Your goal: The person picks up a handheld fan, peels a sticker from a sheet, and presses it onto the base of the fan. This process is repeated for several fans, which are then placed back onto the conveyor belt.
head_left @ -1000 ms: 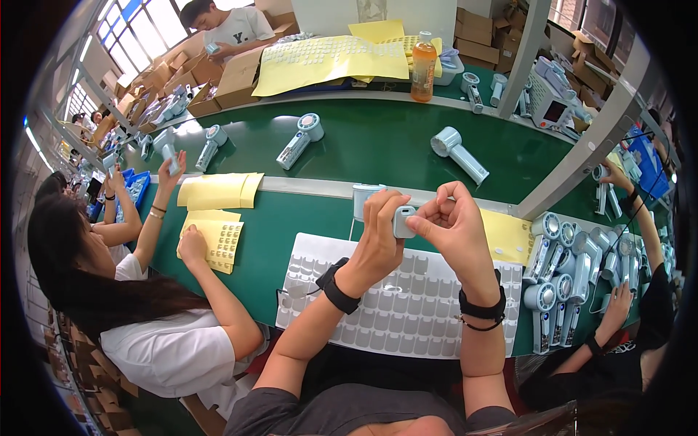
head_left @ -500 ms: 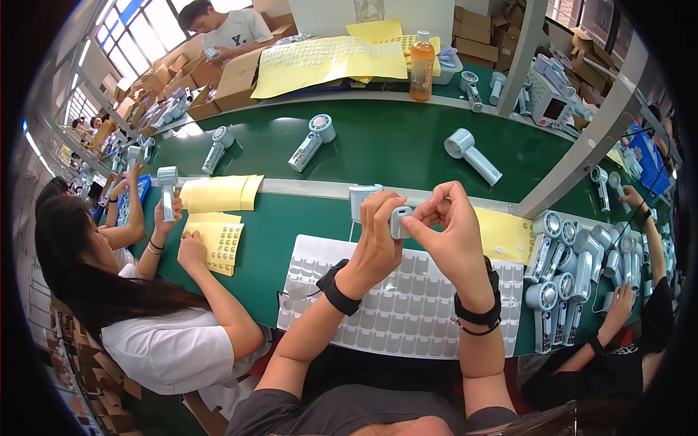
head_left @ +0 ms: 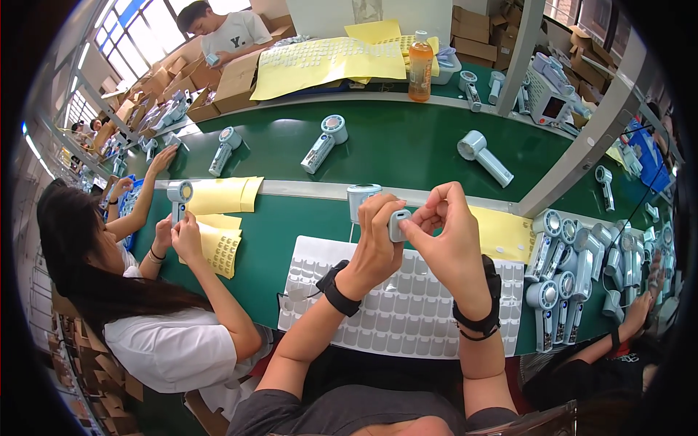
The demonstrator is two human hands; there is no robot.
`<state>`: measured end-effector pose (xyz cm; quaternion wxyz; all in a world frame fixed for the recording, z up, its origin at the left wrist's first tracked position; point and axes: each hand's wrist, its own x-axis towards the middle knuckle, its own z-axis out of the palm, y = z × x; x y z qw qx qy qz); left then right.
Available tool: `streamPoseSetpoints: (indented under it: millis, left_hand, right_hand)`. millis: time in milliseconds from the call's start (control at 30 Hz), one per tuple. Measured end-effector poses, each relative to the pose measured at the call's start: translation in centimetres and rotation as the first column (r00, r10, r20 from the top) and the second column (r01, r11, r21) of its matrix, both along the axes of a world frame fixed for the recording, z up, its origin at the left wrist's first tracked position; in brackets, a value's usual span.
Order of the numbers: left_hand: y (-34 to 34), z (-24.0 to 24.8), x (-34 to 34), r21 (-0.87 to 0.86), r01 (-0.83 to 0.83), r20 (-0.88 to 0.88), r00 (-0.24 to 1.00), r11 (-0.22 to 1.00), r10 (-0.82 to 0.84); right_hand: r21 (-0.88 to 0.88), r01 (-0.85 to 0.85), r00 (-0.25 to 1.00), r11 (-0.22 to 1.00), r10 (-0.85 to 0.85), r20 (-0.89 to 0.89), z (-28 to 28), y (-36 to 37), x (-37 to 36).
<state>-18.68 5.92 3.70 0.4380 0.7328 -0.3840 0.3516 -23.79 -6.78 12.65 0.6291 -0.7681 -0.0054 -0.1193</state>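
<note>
My left hand [head_left: 376, 243] is wrapped round a pale blue handheld fan [head_left: 399, 225], the end of its handle turned up toward me. A slot shows in that end face. My right hand [head_left: 449, 236] meets the same end, thumb pressed on its edge and the other fingers curled; whether it also pinches something small is hidden. Beyond my left hand, a round pale blue part [head_left: 361, 195] shows, probably the fan's head. Below both hands lies a white sheet [head_left: 385, 320] with rows of grey rounded stickers.
Many fans [head_left: 560, 269] crowd the table at right. A few fans [head_left: 325, 144] lie on the green belt [head_left: 396, 138] ahead. Yellow sheets [head_left: 502, 234] flank the sticker sheet. A metal post [head_left: 582, 131] slants at right. Co-workers sit at both sides; a bottle [head_left: 420, 69] stands behind.
The fans on the belt have shifted right. My hands stay nearly where they were, on the fan. At left, a co-worker now has both hands at a fan; the right co-worker's arm has come down.
</note>
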Motion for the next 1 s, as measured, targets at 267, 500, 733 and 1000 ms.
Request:
streamPoseSetpoints:
  millis: [267, 500, 733, 1000]
  left_hand:
    - [0.3, 1.1, -1.0, 0.001, 0.14, -0.04, 0.989, 0.99, -0.14]
    - [-0.8, 2.1, 3.3, -0.003, 0.293, -0.078, 0.953, 0.956, -0.293]
    - [-1.4, -1.9, 16.4, 0.734, 0.08, 0.055, 0.983, 0.675, -0.177]
    - [1.5, -3.6, 18.7, 0.712, -0.225, 0.401, 0.908, 0.665, -0.123]
  right_hand:
    - [-0.453, 0.13, 0.986, 0.882, -0.067, 0.154, -0.9, -1.9, -1.1]
    - [0.585, -0.016, 0.973, 0.811, 0.147, -0.178, -9.7, -4.3, 4.0]
    - [-0.097, 0.261, 0.962, 0.96, -0.251, 0.109, -12.9, 0.6, 3.7]
    - [-0.572, 0.157, 0.959, 0.805, 0.014, 0.283, -13.0, 2.3, 2.9]
